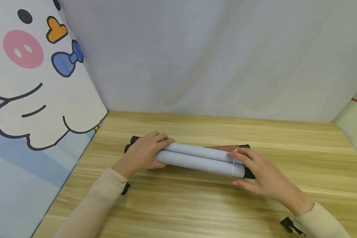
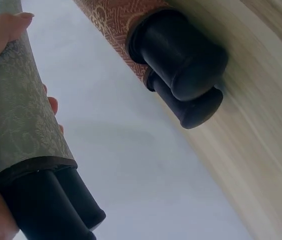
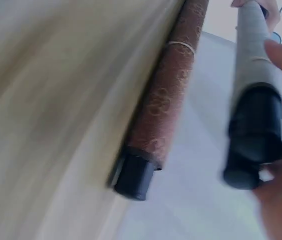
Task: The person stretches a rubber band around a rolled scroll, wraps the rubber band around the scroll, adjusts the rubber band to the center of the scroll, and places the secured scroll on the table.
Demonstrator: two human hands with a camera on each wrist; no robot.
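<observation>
A grey-blue patterned scroll (image 1: 196,155), rolled from both ends into two side-by-side rolls, has black end knobs (image 2: 46,205). My left hand (image 1: 144,152) grips its left part, thumb on the near side and fingers over the far one. Near the right end a thin white elastic band (image 1: 233,167) circles both rolls. My right hand (image 1: 264,172) curls its forefinger at the top of this band, with the thumb apart below the scroll. Behind lies a reddish-brown patterned scroll (image 3: 165,95) on the table, mostly hidden in the head view by the grey one.
The wood-grain table (image 1: 178,208) ends at a pale cloth backdrop (image 1: 211,59). A cartoon-printed cloth (image 1: 9,79) borders the left side. Black strap pieces (image 1: 290,226) show by both sleeves. Another thin white band (image 3: 183,46) circles the brown scroll.
</observation>
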